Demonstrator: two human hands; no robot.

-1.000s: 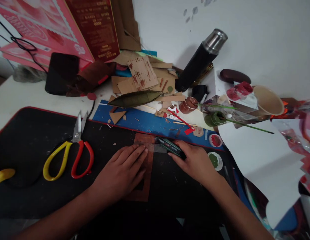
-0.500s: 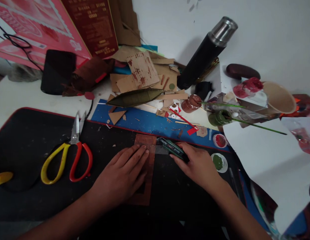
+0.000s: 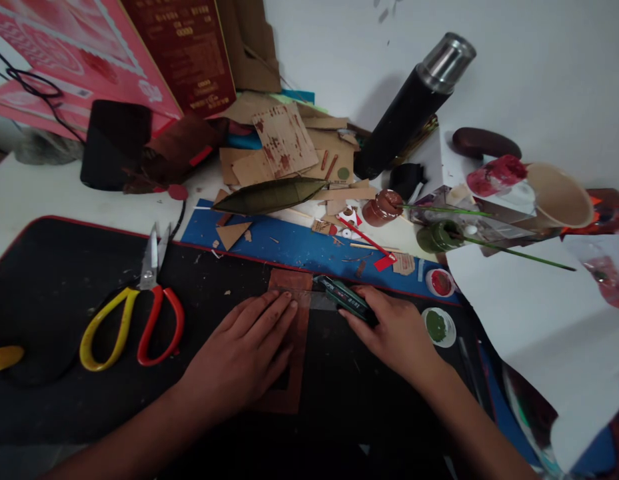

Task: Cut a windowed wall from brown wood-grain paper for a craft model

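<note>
My left hand (image 3: 244, 347) lies flat with its fingers stretched out, pressing on a clear ruler-like strip (image 3: 322, 300) and a brown painted cardboard piece (image 3: 299, 347). A rectangular opening near the cardboard's lower end is partly hidden by this hand. My right hand (image 3: 399, 327) is closed around a dark green utility knife (image 3: 349, 298). The knife's front end points left, close to the cardboard's upper right edge; whether the blade touches it I cannot tell. Both hands rest over a black mat (image 3: 199, 267).
Scissors (image 3: 149, 280) with yellow and red handles lie open on the left. Lids of red paint (image 3: 440, 283) and green paint (image 3: 439, 327) sit right of my right hand. Behind are cardboard scraps (image 3: 284, 140), paint jars (image 3: 383, 208) with brushes, and a black thermos (image 3: 409, 107).
</note>
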